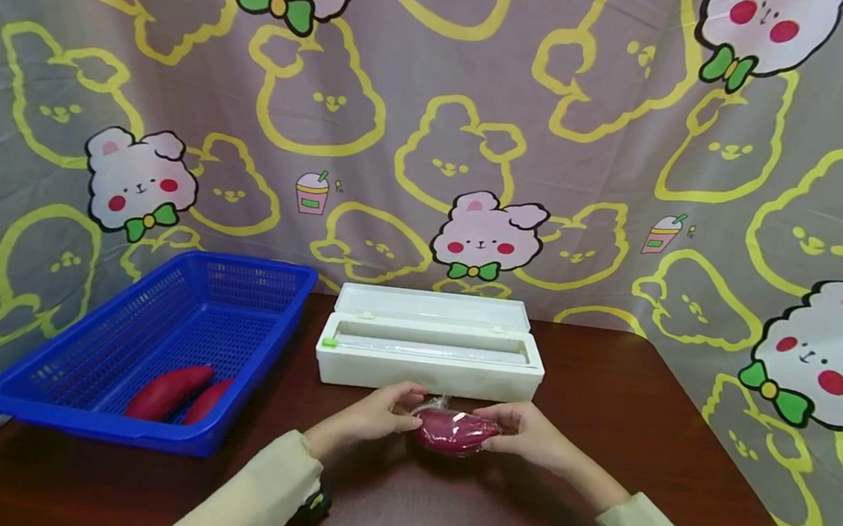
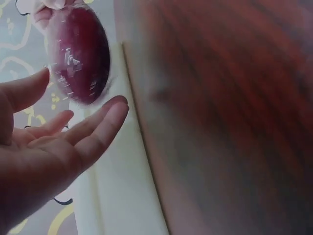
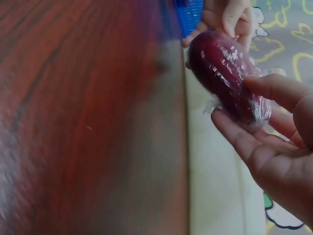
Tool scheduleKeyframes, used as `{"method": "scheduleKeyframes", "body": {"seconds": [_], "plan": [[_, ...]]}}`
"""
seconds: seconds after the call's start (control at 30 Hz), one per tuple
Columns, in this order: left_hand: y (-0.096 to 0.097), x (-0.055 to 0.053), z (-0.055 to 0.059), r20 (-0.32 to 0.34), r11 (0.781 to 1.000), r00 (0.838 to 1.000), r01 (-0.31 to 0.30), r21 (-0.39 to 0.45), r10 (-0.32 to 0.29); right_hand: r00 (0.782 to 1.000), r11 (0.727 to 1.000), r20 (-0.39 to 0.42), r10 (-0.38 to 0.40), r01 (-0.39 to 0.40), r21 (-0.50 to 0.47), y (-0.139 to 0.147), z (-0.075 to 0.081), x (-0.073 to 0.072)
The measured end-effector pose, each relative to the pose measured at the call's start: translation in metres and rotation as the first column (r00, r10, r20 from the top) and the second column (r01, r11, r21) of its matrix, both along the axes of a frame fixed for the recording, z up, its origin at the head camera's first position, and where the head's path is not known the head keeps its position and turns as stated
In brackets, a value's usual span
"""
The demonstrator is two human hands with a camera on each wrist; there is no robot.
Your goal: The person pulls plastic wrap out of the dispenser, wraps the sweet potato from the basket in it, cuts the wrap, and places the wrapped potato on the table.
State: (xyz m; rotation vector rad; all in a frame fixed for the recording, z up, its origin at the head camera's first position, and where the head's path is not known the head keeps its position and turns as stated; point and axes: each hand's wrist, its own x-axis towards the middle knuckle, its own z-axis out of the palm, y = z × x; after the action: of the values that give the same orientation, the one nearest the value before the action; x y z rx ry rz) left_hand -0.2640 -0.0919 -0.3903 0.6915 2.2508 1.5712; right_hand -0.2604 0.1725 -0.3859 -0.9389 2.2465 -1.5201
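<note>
A dark red sweet potato (image 1: 454,431) wrapped in shiny cling film is held just over the table, in front of the white box. My right hand (image 1: 529,436) grips its right end between thumb and fingers, as the right wrist view shows with the film-covered sweet potato (image 3: 225,73). At the other end is my left hand (image 1: 376,417), its fingers spread and relaxed. In the left wrist view a gap shows between the left fingers (image 2: 105,127) and the wrapped sweet potato (image 2: 80,56). A loose tuft of film (image 1: 441,401) sticks up behind it.
Behind the hands stands a white cling film dispenser (image 1: 427,376) with its lid raised and a film roll (image 1: 436,350) inside. A blue plastic basket (image 1: 105,433) at the left holds two red sweet potatoes (image 1: 168,391). A patterned curtain (image 1: 408,70) hangs behind the brown table (image 1: 605,396).
</note>
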Motion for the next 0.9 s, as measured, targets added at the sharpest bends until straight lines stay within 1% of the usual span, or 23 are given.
{"method": "scheduleKeyframes", "body": {"seconds": [0.07,0.13,0.33,0.43,0.53,0.6,0.73,0.8,0.9], "plan": [[-0.002,-0.001,0.001,-0.001,1.0,1.0,-0.009,-0.002,0.009,0.999,1.0,-0.033,-0.018,0.018,0.008,0.004,0.004,0.001],[-0.004,-0.002,0.002,0.008,1.0,1.0,-0.005,-0.004,0.005,0.998,0.999,-0.051,-0.033,0.034,0.004,0.01,0.009,0.001],[-0.009,-0.003,0.003,0.02,0.995,0.999,0.045,-0.094,-0.043,0.994,0.995,-0.05,-0.093,0.092,-0.036,0.035,0.022,0.005],[-0.009,-0.002,0.003,0.02,0.99,0.998,0.065,-0.128,-0.063,0.985,0.986,-0.059,-0.164,0.162,-0.04,0.048,0.028,0.009],[-0.008,-0.001,0.004,0.013,0.986,0.997,0.077,-0.147,-0.076,0.96,0.963,-0.08,-0.267,0.264,-0.046,0.06,0.035,0.012],[-0.008,0.0,0.005,0.016,0.984,0.996,0.089,-0.153,-0.087,0.935,0.941,-0.103,-0.338,0.335,-0.052,0.068,0.039,0.013],[-0.008,0.001,0.006,0.022,0.98,0.994,0.113,-0.163,-0.111,0.869,0.877,-0.125,-0.48,0.477,-0.054,0.084,0.045,0.011],[-0.008,0.002,0.005,0.022,0.978,0.992,0.123,-0.167,-0.121,0.821,0.83,-0.132,-0.555,0.557,-0.028,0.092,0.046,0.008],[-0.009,0.002,0.005,0.022,0.976,0.991,0.135,-0.173,-0.133,0.751,0.755,-0.151,-0.643,0.655,0.043,0.102,0.044,0.002]]}}
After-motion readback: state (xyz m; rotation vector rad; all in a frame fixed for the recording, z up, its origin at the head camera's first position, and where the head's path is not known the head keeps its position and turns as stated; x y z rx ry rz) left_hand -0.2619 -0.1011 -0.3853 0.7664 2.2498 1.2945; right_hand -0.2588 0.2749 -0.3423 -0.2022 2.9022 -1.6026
